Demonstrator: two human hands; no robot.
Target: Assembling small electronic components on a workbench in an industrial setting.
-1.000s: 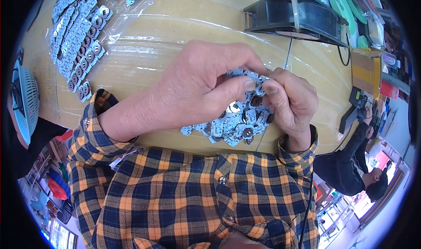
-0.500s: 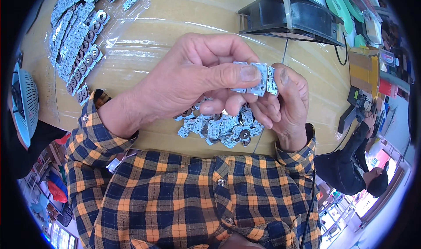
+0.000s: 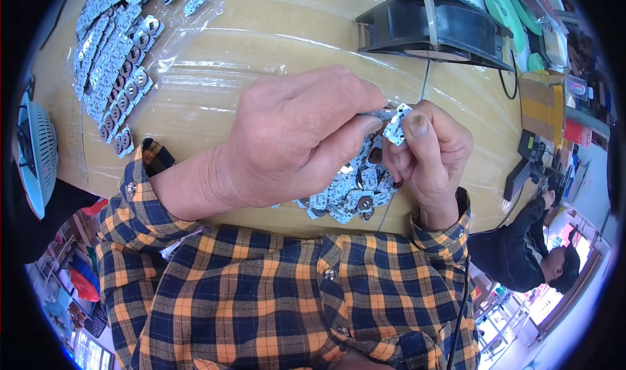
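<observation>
Head view: we note the left hand (image 3: 297, 132) pinching a mostly hidden board strip (image 3: 378, 114), the right hand (image 3: 433, 149) gripping a small circuit board (image 3: 395, 128) beside it, loose boards (image 3: 336, 198) below both. Glossy tan tabletop (image 3: 241, 52) underneath; rightward, carton (image 3: 541, 109), dark-clothed person (image 3: 505, 249), label (image 3: 580, 89) too small to read.
</observation>
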